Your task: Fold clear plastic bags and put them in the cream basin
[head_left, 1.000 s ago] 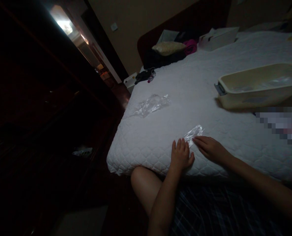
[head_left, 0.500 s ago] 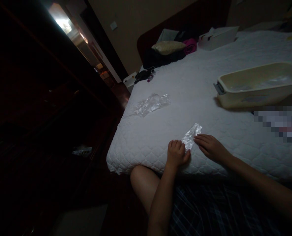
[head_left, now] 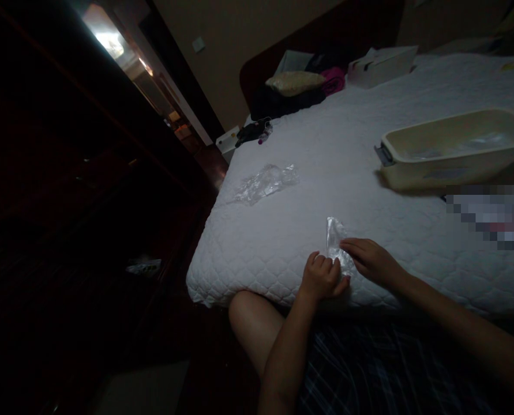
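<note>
A small clear plastic bag [head_left: 335, 234] lies creased on the white quilted bed cover near the front edge. My right hand [head_left: 373, 260] pinches its right side between fingertips and thumb. At the bag's lower left is my left hand [head_left: 322, 278], its fingers slightly bent and spread, the thumb stretched out by the bag's near end. The left index finger touches or overlaps the plastic; the exact contact is hard to make out in the dim light. Farther back on the bed, a larger crumpled sheet of clear plastic [head_left: 265, 183] lies flat.
A cream plastic bin [head_left: 438, 173] with a grey handle clip stands at the right, clear plastic inside. Beside it is a blurred-out patch. Toward the headboard are a beige pillow [head_left: 297, 84], a magenta roll [head_left: 333, 80] and a white box [head_left: 382, 69]. My knee touches the bed edge.
The plastic bag has swung round, its far end now pointing up and left instead of right. My left hand has shifted right and slightly nearer me; the right hand has barely moved.
</note>
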A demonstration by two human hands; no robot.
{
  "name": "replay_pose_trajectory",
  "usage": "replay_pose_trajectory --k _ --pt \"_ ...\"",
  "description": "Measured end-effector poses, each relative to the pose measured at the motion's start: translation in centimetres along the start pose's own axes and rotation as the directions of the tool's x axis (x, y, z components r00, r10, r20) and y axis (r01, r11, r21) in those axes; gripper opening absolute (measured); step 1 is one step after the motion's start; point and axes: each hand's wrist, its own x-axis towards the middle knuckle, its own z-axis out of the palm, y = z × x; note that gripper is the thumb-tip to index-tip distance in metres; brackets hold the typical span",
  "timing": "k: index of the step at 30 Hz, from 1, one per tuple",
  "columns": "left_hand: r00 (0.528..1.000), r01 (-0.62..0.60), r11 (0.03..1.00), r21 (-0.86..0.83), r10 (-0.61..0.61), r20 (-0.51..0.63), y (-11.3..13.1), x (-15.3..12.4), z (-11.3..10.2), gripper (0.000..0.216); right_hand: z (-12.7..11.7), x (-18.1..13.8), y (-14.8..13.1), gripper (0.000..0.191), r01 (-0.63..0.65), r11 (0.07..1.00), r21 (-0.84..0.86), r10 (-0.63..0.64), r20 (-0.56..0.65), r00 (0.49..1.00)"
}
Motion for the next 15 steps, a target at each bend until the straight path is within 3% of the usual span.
replay_pose_trajectory --k 3,7,15 --pt "0.998 -0.023 0.999 -0.037 0.021 -0.059 -0.3 -0.1 0.0 0.032 0.1 -0.1 0.2 0.035 -0.003 1.0 0.029 0.003 0.002 1.0" --pt "0.991 0.069 0.997 -0.035 -0.072 -0.116 -1.4 -0.4 0.6 0.022 0.1 -0.1 0.3 0.037 -0.001 0.996 0.084 0.0 0.015 1.0" --pt "0.992 0.129 0.984 -0.122 -0.127 0.023 -2.2 -0.4 1.5 0.024 -0.2 0.1 0.4 0.044 0.042 0.995 0.094 -0.044 0.016 0.999"
